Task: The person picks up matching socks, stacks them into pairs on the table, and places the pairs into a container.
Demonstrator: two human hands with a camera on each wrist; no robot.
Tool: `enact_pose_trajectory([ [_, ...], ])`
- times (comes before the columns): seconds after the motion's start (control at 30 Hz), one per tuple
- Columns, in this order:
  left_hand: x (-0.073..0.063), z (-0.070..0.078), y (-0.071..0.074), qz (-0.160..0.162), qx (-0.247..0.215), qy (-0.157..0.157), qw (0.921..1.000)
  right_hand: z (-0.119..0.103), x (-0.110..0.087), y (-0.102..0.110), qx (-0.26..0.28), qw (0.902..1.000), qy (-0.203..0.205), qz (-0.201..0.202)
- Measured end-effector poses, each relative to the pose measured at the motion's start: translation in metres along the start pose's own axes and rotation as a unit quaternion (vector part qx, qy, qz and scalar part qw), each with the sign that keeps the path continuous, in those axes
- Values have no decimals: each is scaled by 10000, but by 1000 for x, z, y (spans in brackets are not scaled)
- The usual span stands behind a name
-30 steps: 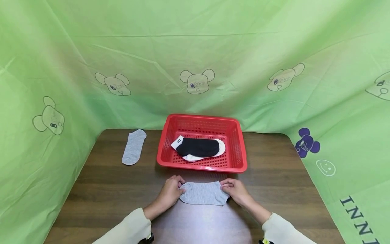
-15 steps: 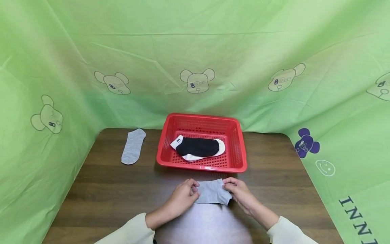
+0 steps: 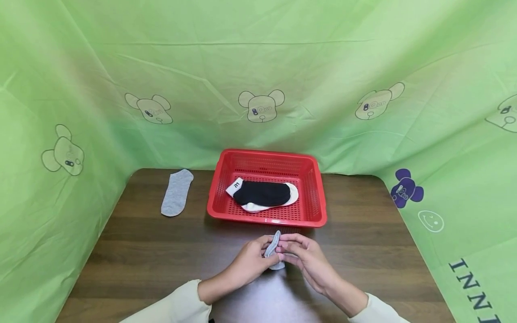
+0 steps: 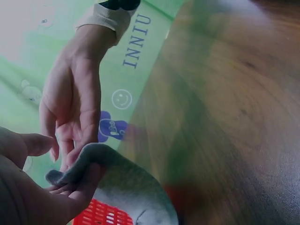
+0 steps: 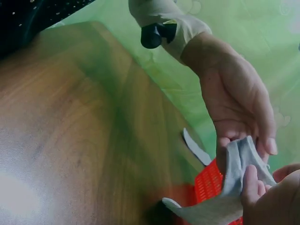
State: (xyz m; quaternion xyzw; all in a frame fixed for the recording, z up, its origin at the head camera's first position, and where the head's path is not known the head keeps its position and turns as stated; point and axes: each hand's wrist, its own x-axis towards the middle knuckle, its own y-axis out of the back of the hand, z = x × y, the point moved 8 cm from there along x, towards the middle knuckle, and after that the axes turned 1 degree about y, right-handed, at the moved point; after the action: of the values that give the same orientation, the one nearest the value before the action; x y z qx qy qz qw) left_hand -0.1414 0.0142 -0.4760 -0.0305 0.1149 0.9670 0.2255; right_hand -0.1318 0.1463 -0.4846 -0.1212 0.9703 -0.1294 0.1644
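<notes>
A grey ankle sock (image 3: 276,244) is bunched between my two hands in front of the basket, its opening upward. My left hand (image 3: 251,260) pinches the cuff from the left. From the right, my right hand (image 3: 311,260) holds the cuff with thumb and fingers. In the right wrist view the cuff gapes open and the foot part of the sock (image 5: 215,211) hangs off to the left. The left wrist view shows the sock (image 4: 131,187) drooping from the left fingers. Another grey sock (image 3: 177,193) lies flat on the table, left of the basket.
A red plastic basket (image 3: 266,220) stands at the back middle of the wooden table (image 3: 363,233). Inside it lie a black sock (image 3: 262,194) and white socks (image 3: 291,194), overlapping. A green printed curtain (image 3: 258,58) encloses the back and sides.
The held sock was stretched flat between the hands. My left hand has moved right to meet my right hand, and the sock is now gathered with its cuff raised.
</notes>
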Motion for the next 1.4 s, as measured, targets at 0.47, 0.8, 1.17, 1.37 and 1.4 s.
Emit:
enact_pose_trajectory([
  [0.47, -3, 10, 7, 28, 537, -371, 9979, 5, 9, 15, -2079, 9739, 858, 316],
  [0.8, -11, 9, 27, 259, 627, -364, 9970, 20, 13, 14, -3233, 9248, 1754, -973],
  [1.17, -19, -22, 59, 611, 193, -155, 9978, 34, 10, 32, -2136, 9497, 1326, -1868],
  [1.37, -13, -42, 73, 987, 61, -7, 9951, 31, 16, 44, -2343, 9602, 923, -1213],
  [1.4, -11, -47, 75, 1043, -52, 78, 9945, 30, 18, 47, -2414, 9611, 842, -1041],
])
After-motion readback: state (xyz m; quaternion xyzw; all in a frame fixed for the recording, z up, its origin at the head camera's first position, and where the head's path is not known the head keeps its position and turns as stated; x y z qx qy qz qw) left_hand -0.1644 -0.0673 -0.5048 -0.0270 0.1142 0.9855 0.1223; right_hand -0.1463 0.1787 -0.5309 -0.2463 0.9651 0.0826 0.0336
